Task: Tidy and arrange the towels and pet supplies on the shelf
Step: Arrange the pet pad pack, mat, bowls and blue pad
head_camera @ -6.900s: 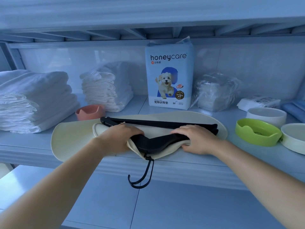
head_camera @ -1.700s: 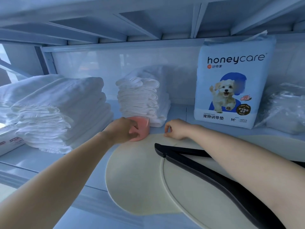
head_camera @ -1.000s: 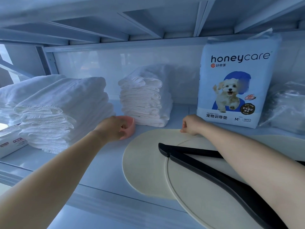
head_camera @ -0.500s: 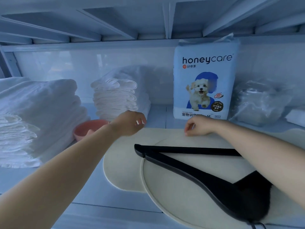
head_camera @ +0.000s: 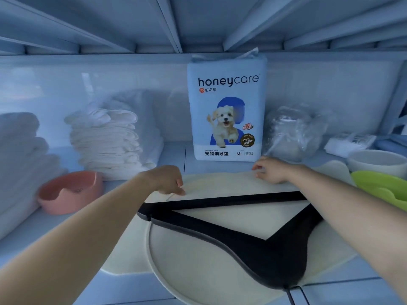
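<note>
You have folded white towels (head_camera: 22,164) far left, a second stack (head_camera: 110,139) beside them, a pink bowl (head_camera: 68,192) in front. The honeycare pack (head_camera: 226,111) stands upright behind the cream mat (head_camera: 220,183); a black hanger (head_camera: 253,243) lies flat on it.

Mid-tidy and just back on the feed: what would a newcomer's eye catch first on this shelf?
The tall blue honeycare pack with its puppy picture stands upright at the back centre. In front of it a black hanger lies flat across the cream mat, with the left hand and right hand at the mat's far edge. A pink bowl sits left, before the folded white towels.
</note>
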`<action>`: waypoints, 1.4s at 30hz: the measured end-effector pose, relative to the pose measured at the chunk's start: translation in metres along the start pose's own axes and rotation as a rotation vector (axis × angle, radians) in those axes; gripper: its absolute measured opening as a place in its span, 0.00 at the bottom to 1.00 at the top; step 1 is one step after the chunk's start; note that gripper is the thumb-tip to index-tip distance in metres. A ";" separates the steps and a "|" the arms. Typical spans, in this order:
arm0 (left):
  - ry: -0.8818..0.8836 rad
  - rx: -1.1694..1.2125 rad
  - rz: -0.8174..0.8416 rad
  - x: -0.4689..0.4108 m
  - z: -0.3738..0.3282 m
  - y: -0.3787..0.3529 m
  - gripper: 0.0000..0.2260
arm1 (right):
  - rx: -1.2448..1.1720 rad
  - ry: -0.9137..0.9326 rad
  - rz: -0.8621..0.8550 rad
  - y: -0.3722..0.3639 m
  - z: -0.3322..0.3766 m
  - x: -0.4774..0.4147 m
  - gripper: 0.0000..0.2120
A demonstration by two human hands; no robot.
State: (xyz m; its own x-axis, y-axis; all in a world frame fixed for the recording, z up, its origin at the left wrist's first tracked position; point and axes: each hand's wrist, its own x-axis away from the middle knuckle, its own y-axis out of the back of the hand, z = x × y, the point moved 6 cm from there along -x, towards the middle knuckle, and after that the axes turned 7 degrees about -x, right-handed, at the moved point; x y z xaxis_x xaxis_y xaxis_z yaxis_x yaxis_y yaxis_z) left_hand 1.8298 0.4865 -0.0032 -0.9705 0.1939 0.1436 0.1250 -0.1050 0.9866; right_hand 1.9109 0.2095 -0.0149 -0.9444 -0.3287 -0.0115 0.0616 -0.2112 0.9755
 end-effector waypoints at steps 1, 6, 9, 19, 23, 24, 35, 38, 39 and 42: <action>-0.002 -0.003 -0.006 0.000 0.000 0.000 0.14 | -0.002 0.011 -0.014 0.001 0.000 -0.002 0.13; 0.005 0.172 -0.058 0.001 0.008 0.008 0.05 | -0.037 0.016 -0.064 0.006 -0.006 -0.006 0.06; 0.000 0.136 -0.079 -0.004 0.015 0.012 0.04 | -0.033 0.014 -0.078 0.012 -0.004 -0.008 0.05; 0.046 -0.071 -0.079 -0.041 0.029 0.012 0.07 | -0.063 0.016 -0.128 0.026 0.002 -0.003 0.10; 0.017 0.047 -0.122 -0.047 0.018 0.019 0.10 | -0.053 0.003 -0.129 0.019 -0.016 0.007 0.23; 0.002 0.065 -0.131 -0.049 0.012 0.020 0.11 | -0.071 -0.009 -0.130 0.018 -0.022 0.012 0.23; -0.294 0.169 -0.203 -0.037 -0.069 0.025 0.06 | -0.344 0.013 -0.235 0.024 -0.030 0.069 0.12; -0.364 0.237 -0.223 -0.021 -0.090 0.035 0.05 | -0.383 0.058 -0.289 0.034 -0.011 0.088 0.11; -0.382 0.248 -0.228 -0.015 -0.096 0.037 0.05 | -0.394 0.080 -0.302 0.037 -0.004 0.094 0.10; -0.429 0.256 -0.249 0.010 -0.119 0.040 0.06 | -0.430 0.154 -0.309 0.039 0.016 0.117 0.08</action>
State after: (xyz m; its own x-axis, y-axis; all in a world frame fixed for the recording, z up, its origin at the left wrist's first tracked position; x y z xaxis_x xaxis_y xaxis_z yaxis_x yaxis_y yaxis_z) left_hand 1.8005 0.3682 0.0285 -0.8127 0.5678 -0.1306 0.0004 0.2247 0.9744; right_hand 1.7978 0.1771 0.0256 -0.8834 -0.3153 -0.3467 -0.0544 -0.6657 0.7442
